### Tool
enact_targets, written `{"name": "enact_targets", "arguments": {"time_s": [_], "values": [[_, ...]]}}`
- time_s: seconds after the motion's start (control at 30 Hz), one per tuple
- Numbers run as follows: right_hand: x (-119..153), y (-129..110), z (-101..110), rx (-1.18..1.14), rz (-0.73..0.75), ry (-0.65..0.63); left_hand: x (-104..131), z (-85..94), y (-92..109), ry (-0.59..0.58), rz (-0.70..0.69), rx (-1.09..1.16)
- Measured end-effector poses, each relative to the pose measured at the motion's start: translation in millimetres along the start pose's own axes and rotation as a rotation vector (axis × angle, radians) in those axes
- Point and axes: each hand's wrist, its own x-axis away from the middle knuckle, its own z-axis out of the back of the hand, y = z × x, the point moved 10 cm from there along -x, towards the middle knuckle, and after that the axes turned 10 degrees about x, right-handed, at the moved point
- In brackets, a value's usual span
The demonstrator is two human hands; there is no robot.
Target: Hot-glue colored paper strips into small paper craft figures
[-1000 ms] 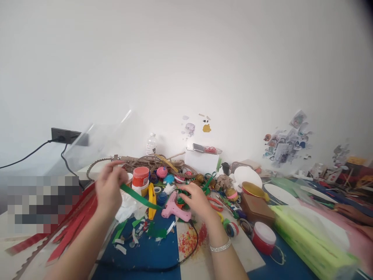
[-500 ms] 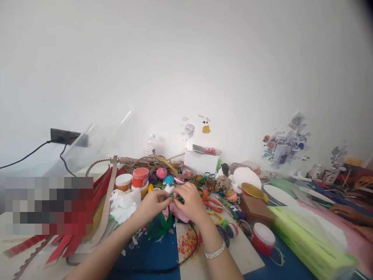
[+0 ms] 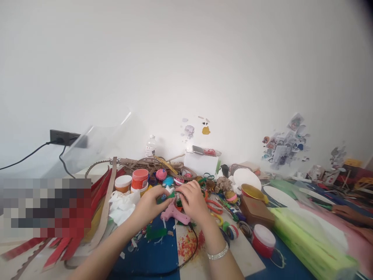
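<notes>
My left hand (image 3: 154,203) is curled with thumb and forefinger bent toward each other, above the pink glue gun (image 3: 174,214). Facing it, my right hand (image 3: 192,199) has its fingers bent down and close together. The fingertips of both hands meet around a small spot where a bit of green shows; what they hold is too small and hidden to make out. The glue gun lies under the hands, its black cord (image 3: 196,241) curving toward me. A flat green piece (image 3: 156,233) lies on the blue mat (image 3: 148,256) below my left hand.
Orange-lidded tubs (image 3: 140,178), crumpled white tissue (image 3: 124,206) and red strips (image 3: 70,245) are at left. Right of my hands are orange-handled scissors (image 3: 215,206), a brown box (image 3: 256,210), a red jar (image 3: 264,241) and a green package (image 3: 311,241). Another person's hand (image 3: 351,214) is at far right.
A green strip that hung looped below my left fingers no longer hangs there. My hands have parted slightly, and more of the pink glue gun shows between them.
</notes>
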Motion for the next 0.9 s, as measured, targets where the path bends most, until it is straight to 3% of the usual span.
{"name": "enact_targets", "arguments": {"time_s": [0.13,0.27,0.47,0.6,0.9], "values": [[0,0,-4,0.079,-0.022,-0.015,4,-0.5,25,0.044,-0.258,-0.296],[0,-3,-6,0.160,-0.025,-0.036,13,-14.1,38,0.017,-0.456,-0.601],[0,4,-9,0.192,-0.086,-0.061,23,-22.1,54,-0.016,-0.635,-0.711],[1,24,-10,0.077,-0.197,-0.076,22,-14.1,54,0.020,-0.617,-0.699],[7,34,-4,-0.090,-0.239,-0.066,12,35.3,34,0.337,-0.374,-0.632]]}}
